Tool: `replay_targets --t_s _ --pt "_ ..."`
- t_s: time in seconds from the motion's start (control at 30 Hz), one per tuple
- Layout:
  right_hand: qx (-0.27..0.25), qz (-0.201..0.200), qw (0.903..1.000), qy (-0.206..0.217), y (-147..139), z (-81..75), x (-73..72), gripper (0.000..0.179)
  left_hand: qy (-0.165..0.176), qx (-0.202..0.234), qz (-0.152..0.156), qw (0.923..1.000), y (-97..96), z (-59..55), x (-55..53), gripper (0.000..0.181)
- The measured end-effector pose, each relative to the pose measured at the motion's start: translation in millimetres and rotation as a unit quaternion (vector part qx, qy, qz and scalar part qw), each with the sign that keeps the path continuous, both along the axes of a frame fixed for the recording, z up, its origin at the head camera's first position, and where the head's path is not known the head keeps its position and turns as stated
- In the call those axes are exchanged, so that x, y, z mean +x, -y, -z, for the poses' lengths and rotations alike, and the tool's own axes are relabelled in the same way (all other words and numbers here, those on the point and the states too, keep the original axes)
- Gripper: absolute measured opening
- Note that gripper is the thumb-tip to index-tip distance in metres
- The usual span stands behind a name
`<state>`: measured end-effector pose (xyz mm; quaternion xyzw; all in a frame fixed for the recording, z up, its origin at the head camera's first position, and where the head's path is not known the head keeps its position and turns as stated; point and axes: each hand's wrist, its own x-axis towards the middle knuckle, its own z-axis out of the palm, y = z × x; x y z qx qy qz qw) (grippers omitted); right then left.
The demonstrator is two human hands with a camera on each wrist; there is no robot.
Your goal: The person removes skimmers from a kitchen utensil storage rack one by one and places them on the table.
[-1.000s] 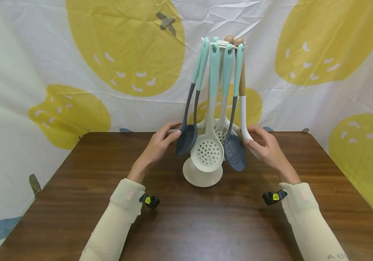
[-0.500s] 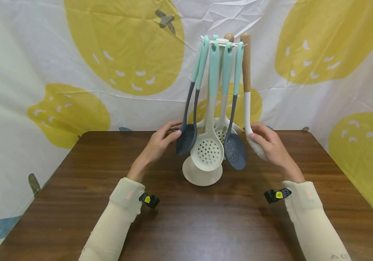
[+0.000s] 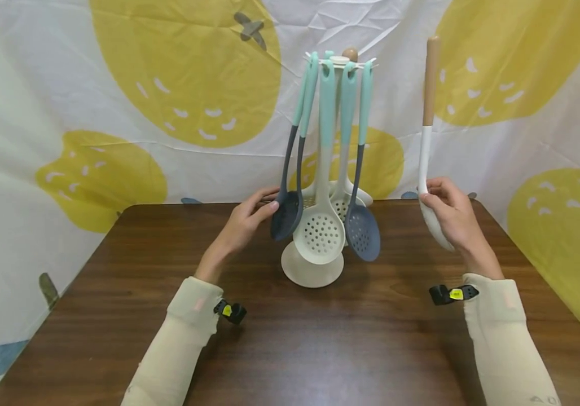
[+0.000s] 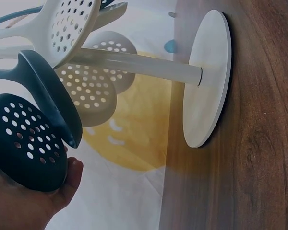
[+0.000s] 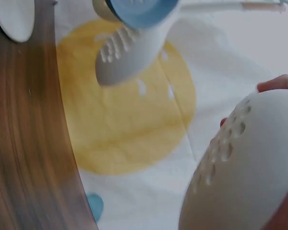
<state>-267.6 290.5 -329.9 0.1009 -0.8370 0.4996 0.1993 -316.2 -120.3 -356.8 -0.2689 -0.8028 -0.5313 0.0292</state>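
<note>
My right hand (image 3: 455, 220) pinches a white slotted spoon (image 3: 424, 152) with a wooden handle near its head, holding it upright at the right of the rack. In the right wrist view the white spoon's perforated bowl (image 5: 249, 153) fills the lower right, fingers partly hidden behind it. My left hand (image 3: 239, 225) holds the head of a dark slotted spoon (image 4: 26, 143) hanging at the rack's left side. Right beside that head hangs a dark ladle (image 4: 50, 91). The cream utensil rack (image 3: 312, 270) stands on its round base, its post mostly hidden by utensils.
From the rack's top ring also hang a cream skimmer (image 3: 319, 234) and a blue-grey slotted spoon (image 3: 363, 231), both with mint handles. Another wooden handle (image 3: 351, 54) shows behind. A brown wooden table (image 3: 320, 344) meets a lemon-print cloth (image 3: 209, 169) at the back.
The white slotted spoon has come off the rack and moved right and slightly up with my right hand. My left hand stays at the dark slotted spoon.
</note>
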Motion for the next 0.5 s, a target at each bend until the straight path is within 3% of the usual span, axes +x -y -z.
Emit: replay_targets --t_s 0.2,0.33,0.5 --pt "0.049 0.108 0.9918 0.047 -32 0.2 3.4 0.034 -0.002 0.001 -0.001 1.0 1.3 0.1 -0.5 0.049" --pt "0.119 0.178 0.9724 0.092 -58 3.9 8.0 0.038 -0.001 -0.001 0.001 1.0 0.7 -1.3 -0.4 0.049" --pt "0.203 0.203 0.9449 0.158 -87 14.6 15.9 0.048 0.001 0.001 0.004 1.0 -0.6 -1.9 0.8 0.049"
